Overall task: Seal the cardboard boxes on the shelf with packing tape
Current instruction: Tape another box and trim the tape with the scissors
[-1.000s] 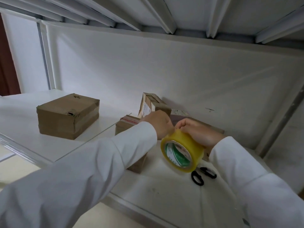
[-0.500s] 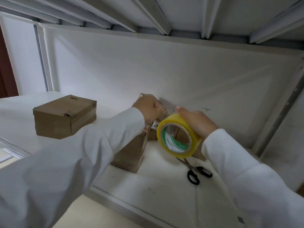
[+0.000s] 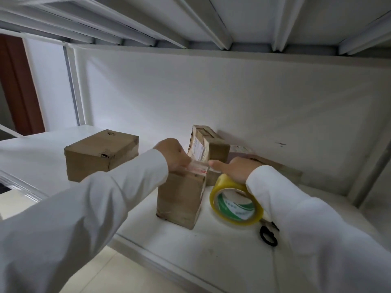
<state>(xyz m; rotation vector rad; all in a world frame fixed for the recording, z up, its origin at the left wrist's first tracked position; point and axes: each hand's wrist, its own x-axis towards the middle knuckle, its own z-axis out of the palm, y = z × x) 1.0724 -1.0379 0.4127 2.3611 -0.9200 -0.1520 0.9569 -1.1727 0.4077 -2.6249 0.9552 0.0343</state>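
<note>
A small cardboard box point(image 3: 179, 199) stands on the white shelf point(image 3: 211, 246) in front of me. My left hand point(image 3: 173, 154) presses the end of a clear tape strip point(image 3: 198, 167) onto the box's top. My right hand point(image 3: 234, 169) holds the yellow tape roll point(image 3: 236, 200) just right of the box, thumb stretched toward the strip. Behind it a taller cardboard box point(image 3: 208, 144) with a label leans near the back wall. A wider cardboard box point(image 3: 101, 154) sits to the left.
Black-handled scissors point(image 3: 268, 236) lie on the shelf under my right sleeve. A flat brown package point(image 3: 275, 166) rests against the back wall at the right. The upper shelf's ribs point(image 3: 203, 24) hang low overhead. A metal post point(image 3: 372, 166) stands at the right.
The roll has dropped from in front of the box to its right side, pulling a strip of tape across the top. My left hand now holds the strip's end down on the box.
</note>
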